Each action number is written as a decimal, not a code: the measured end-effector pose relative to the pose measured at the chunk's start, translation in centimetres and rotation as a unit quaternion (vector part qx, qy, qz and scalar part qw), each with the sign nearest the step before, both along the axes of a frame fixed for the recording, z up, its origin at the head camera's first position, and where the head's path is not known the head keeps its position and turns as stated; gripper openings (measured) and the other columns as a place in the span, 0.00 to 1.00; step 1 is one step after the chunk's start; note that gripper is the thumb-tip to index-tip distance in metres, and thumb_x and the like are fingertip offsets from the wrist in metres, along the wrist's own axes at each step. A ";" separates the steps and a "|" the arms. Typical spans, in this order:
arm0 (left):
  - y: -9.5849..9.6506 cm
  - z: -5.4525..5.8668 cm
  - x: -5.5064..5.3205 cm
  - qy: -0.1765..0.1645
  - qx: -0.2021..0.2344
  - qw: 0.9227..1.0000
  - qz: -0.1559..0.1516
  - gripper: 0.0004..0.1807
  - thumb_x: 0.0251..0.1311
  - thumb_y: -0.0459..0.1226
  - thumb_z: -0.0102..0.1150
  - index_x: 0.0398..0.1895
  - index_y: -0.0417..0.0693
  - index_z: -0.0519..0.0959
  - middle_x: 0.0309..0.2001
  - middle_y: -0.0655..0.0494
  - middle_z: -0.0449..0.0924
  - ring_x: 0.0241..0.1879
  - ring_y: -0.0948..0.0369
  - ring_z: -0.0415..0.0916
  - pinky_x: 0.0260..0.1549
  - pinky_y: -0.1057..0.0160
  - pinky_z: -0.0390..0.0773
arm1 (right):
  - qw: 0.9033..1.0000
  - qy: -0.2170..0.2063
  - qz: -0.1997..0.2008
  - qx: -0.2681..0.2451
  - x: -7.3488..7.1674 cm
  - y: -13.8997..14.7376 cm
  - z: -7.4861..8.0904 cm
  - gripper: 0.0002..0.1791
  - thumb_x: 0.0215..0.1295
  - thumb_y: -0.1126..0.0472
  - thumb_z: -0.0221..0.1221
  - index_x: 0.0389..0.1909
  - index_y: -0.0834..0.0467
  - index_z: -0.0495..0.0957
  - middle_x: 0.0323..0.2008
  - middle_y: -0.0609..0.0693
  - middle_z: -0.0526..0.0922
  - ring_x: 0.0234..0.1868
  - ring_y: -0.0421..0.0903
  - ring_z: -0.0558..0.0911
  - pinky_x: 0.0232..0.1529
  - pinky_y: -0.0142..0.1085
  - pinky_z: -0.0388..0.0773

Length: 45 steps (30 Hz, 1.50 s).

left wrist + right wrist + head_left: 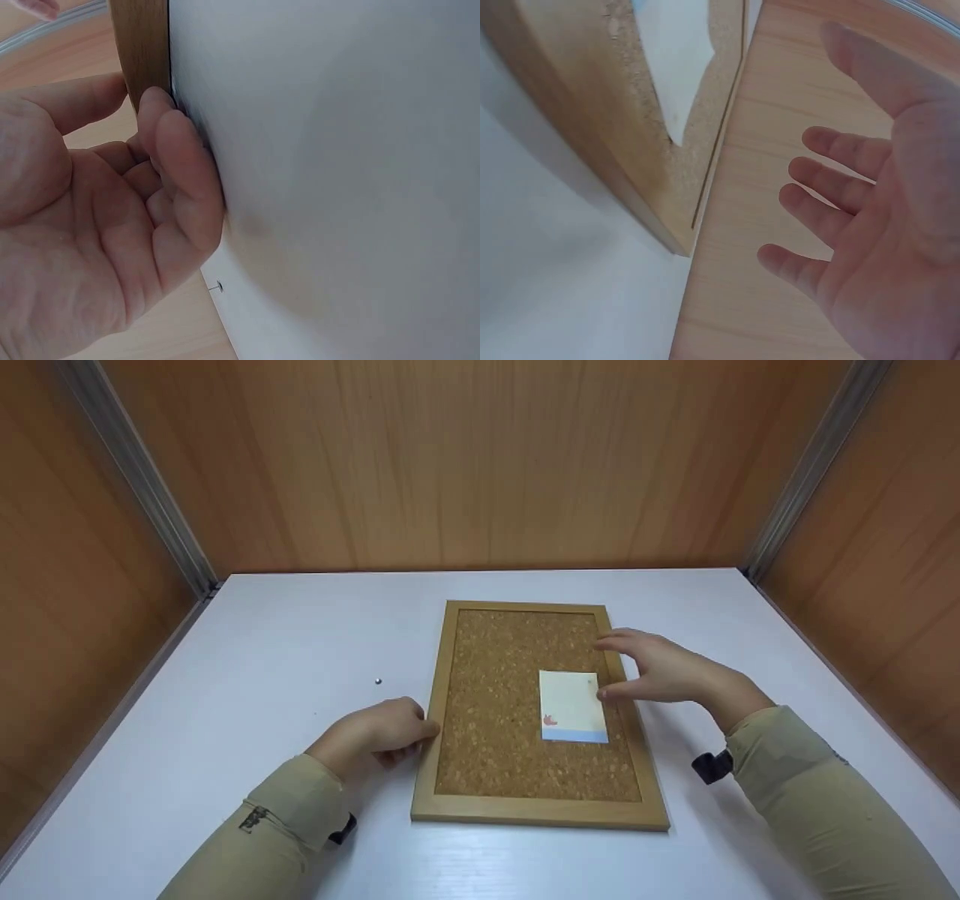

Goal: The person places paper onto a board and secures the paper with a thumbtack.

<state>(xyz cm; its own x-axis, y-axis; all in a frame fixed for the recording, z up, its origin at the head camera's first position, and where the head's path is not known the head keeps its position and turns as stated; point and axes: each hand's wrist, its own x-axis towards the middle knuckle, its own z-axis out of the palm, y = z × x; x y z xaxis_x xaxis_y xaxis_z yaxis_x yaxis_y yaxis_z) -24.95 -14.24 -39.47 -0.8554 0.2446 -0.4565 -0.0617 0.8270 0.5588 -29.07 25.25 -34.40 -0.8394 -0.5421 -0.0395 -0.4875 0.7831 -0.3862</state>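
A cork board (495, 720) in a light wooden frame lies on the white table. My left hand (386, 727) grips the frame's left edge, thumb on the wood and fingers curled against its side, as the left wrist view shows. On the cork, right of centre, lies a note sheet (571, 709), white with a blue strip along the bottom and a small pink figure. Over the board's right edge is my right hand (664, 669), fingers spread and holding nothing, thumb near the sheet's right side. A small silver pushpin (219, 286) stands on the table left of the board.
The white table (285, 637) is enclosed by wood-panelled walls (480, 465) at the back and both sides. Grey metal posts (806, 472) run up the back corners. Both forearms wear khaki sleeves (810, 787) with dark straps at the wrists.
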 end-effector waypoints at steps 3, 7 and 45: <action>0.0 0.0 0.0 -0.001 -0.002 1.000 -0.001 0.17 0.74 0.44 0.49 0.31 0.42 0.78 0.22 0.52 0.74 0.20 0.60 0.71 0.21 0.63 0.77 | 1.000 -0.019 0.013 0.021 0.1 0.0 -0.7 0.47 0.62 0.42 0.70 0.75 0.60 0.64 0.76 0.59 0.60 0.77 0.61 0.56 0.71 0.59 0.58; 0.0 0.0 0.0 -0.001 -0.002 1.000 0.002 0.17 0.74 0.44 0.50 0.32 0.42 0.79 0.23 0.52 0.75 0.21 0.59 0.71 0.21 0.63 0.77 | 0.997 -0.052 0.014 0.046 0.2 0.0 -1.5 0.50 0.60 0.41 0.71 0.76 0.61 0.63 0.78 0.59 0.57 0.77 0.62 0.55 0.72 0.59 0.57; -0.1 -0.2 0.2 0.031 -0.018 0.999 -0.016 0.18 0.76 0.45 0.49 0.32 0.42 0.78 0.19 0.53 0.74 0.17 0.59 0.72 0.18 0.63 0.75 | 0.988 -0.096 0.018 0.118 0.2 -0.4 -3.8 0.54 0.60 0.35 0.68 0.79 0.58 0.57 0.80 0.57 0.52 0.78 0.61 0.51 0.74 0.57 0.53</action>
